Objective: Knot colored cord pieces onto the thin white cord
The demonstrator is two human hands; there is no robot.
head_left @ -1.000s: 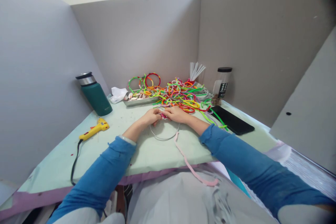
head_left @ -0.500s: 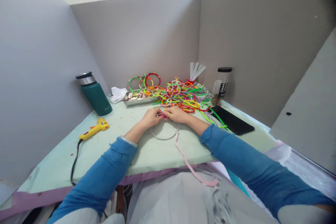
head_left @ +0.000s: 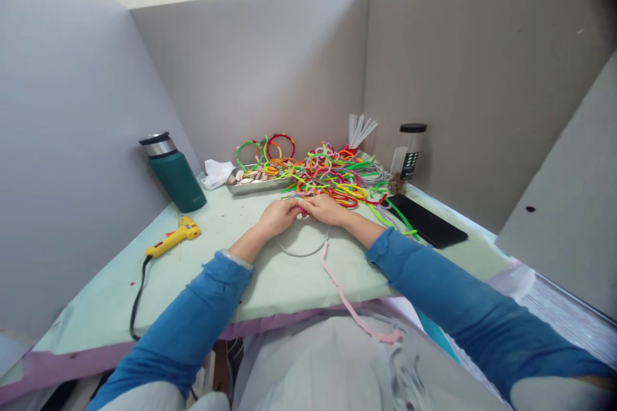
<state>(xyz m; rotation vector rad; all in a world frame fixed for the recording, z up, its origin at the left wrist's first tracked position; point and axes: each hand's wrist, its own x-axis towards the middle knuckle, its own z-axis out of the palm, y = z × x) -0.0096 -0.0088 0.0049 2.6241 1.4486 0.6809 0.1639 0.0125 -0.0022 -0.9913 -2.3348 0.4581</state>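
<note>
My left hand [head_left: 278, 216] and my right hand [head_left: 324, 209] meet above the table, fingertips pinched together on the far side of a thin grey wire ring [head_left: 299, 255]. The near curve of the ring hangs below the hands. A small bright pink bit [head_left: 303, 211] shows between the fingertips; I cannot tell whether it is material or a nail. A pale pink fuzzy strip [head_left: 343, 300] trails from the ring's right side, over the table edge onto the grey apron [head_left: 308, 359].
A yellow glue gun [head_left: 172, 238] and a green bottle [head_left: 177, 178] are at left. Behind the hands sit a metal tray [head_left: 258, 188] of shells, finished-looking coloured rings [head_left: 280, 136] and tangled pipe cleaners [head_left: 332, 170]. A black phone [head_left: 427, 221] and a clear jar [head_left: 405, 157] stand right.
The fingertips have shifted slightly and drawn closer together around the pink bit. The ring and the hanging strip stay in place.
</note>
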